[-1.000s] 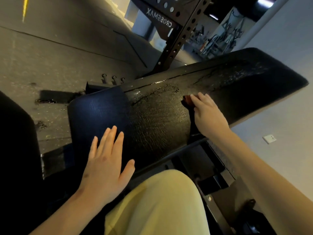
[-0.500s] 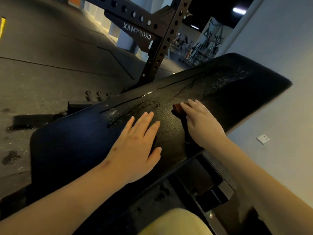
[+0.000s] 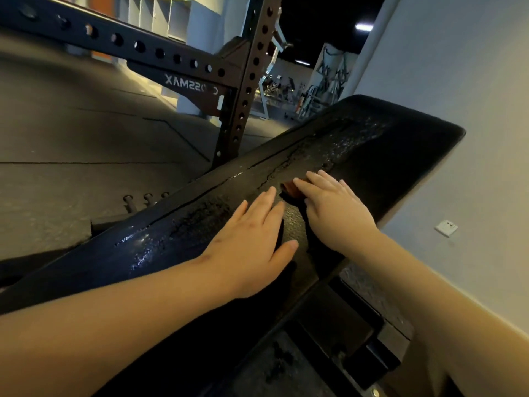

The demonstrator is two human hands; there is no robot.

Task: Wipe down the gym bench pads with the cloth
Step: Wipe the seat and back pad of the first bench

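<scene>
A long black bench pad (image 3: 386, 144) slants across the view, its cracked surface shining wet in patches. My right hand (image 3: 335, 207) lies flat on the pad with straight fingers, pressing a dark reddish cloth (image 3: 290, 189); only the cloth's edge shows by my fingertips. My left hand (image 3: 252, 242) rests flat on the pad just left of the right hand, fingers straight, holding nothing. The two hands almost touch.
A black perforated rack upright and crossbar (image 3: 246, 90) stand just behind the pad. Dark rubber floor (image 3: 71, 144) spreads to the left. A pale wall (image 3: 472, 81) with a socket (image 3: 446, 227) runs on the right. The bench's metal frame (image 3: 380, 348) sits below the pad.
My left hand has slid up the pad from its lower end to beside the right hand. The right hand stays on the cloth. My view has moved closer and up the pad.
</scene>
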